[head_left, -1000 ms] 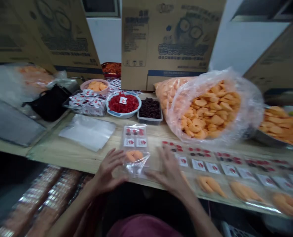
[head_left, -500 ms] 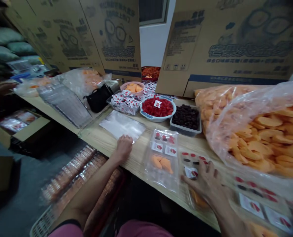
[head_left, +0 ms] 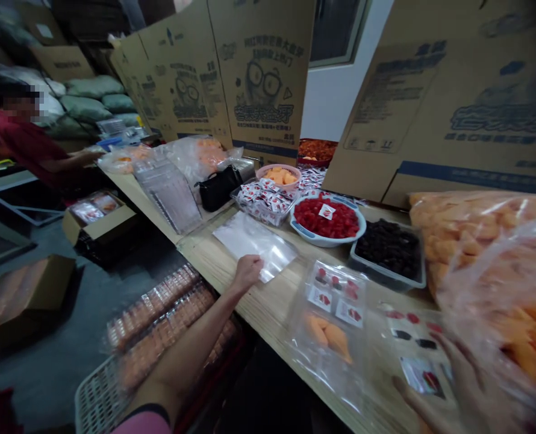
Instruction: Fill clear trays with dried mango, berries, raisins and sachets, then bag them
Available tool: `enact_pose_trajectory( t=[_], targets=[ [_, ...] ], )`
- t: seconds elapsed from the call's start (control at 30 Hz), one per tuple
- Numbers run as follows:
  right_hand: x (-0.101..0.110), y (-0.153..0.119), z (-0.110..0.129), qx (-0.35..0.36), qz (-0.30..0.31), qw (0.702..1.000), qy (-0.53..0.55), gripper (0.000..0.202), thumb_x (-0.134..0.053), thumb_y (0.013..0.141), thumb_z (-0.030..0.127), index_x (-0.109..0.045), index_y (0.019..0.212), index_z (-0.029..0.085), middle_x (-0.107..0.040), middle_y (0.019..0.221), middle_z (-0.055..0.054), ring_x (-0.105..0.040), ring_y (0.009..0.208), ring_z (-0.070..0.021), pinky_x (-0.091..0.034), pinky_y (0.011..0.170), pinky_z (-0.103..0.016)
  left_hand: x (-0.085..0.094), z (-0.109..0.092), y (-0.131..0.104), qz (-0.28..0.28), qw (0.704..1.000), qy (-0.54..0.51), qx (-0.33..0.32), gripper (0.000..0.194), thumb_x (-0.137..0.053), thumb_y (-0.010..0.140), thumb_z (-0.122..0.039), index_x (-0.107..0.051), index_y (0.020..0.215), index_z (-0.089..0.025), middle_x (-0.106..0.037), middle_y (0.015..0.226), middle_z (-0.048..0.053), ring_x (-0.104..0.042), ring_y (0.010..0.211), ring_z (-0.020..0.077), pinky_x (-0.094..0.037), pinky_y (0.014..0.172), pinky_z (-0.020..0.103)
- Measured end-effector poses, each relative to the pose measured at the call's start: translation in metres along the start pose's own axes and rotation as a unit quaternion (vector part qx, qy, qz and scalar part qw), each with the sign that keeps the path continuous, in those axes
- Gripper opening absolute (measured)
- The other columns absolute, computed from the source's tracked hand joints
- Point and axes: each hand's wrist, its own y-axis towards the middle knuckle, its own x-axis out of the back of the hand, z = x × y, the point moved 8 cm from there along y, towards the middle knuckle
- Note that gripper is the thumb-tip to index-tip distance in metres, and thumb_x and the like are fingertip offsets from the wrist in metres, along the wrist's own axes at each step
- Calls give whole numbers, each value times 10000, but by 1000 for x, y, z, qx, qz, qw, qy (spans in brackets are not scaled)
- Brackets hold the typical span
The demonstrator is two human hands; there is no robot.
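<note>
My left hand (head_left: 249,270) is closed at the near corner of a stack of clear plastic bags (head_left: 254,241), pinching its edge. At the lower right, my right hand (head_left: 462,386) has its fingers spread over a filled tray (head_left: 415,337) with red and dark pieces and a sachet. Between the hands lies a bagged tray (head_left: 329,319) holding red pieces, two sachets and orange slices. Behind it stand a blue-white bowl of red pieces (head_left: 326,217) and a clear tub of dark pieces (head_left: 388,250).
Sachets fill a clear box (head_left: 263,202) beside a black pouch (head_left: 219,188). A large bag of orange slices (head_left: 485,235) sits at the right. Cartons (head_left: 263,78) line the back. Packed trays (head_left: 159,313) lie in a crate below the table. A person in red (head_left: 33,138) is at the far left.
The view has turned left, bringing the person into sight and shifting the table's items rightward. My left hand still grips the bag edge; my right hand remains spread over the tray.
</note>
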Motion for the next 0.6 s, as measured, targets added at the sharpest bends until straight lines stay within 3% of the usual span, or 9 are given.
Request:
enact_pose_trajectory(
  t=[0.1,0.17,0.3,0.43,0.53,0.6],
  targets=[
    [13,17,36,68,-24,997,23,779,-451,777,509,-169,1456,254,-328,1426,-161,-382,1254,-427,-365,967,-589,-1,1,0,-11,999,-32,9,244,-471,744,-203,-507,506,-165,-548,562,-13,-533,633,132,-375,584,217],
    [12,32,61,113,2,993,40,802,-483,758,504,-173,1456,258,-311,1439,-155,-393,1243,-420,-400,917,-580,-2,1,1,-17,999,-46,12,214,-500,707,-166,-488,493,-165,-590,619,-3,-555,684,137,-397,634,224],
    [0,59,114,242,84,965,63,820,-576,696,522,-281,1421,278,-293,1466,-136,-393,1233,-399,-419,878,-537,-4,1,1,-18,998,-61,11,246,-495,740,-215,-483,499,-165,-533,563,-20,-534,640,125,-387,629,221],
    [-14,77,167,348,186,917,63,808,-643,634,447,-397,1380,257,-304,1468,-135,-332,1260,-410,-348,940,-549,-5,1,1,-11,998,-56,-1,275,-457,779,-247,-520,527,-157,-488,525,-33,-478,568,109,-357,571,215],
    [-28,82,195,392,268,878,59,854,-677,596,420,-399,1388,259,-288,1478,-134,-329,1253,-411,-293,969,-578,-6,-1,1,-13,999,-42,-21,272,-445,803,-239,-554,569,-154,-577,595,-7,-514,602,119,-401,619,229],
    [-39,84,207,410,312,855,48,910,-717,547,420,-400,1386,261,-273,1485,-145,-336,1247,-411,-277,967,-602,-6,-6,-1,-13,998,-35,-47,229,-448,815,-221,-604,661,-154,-670,762,34,-581,718,146,-443,719,260]
  ],
)
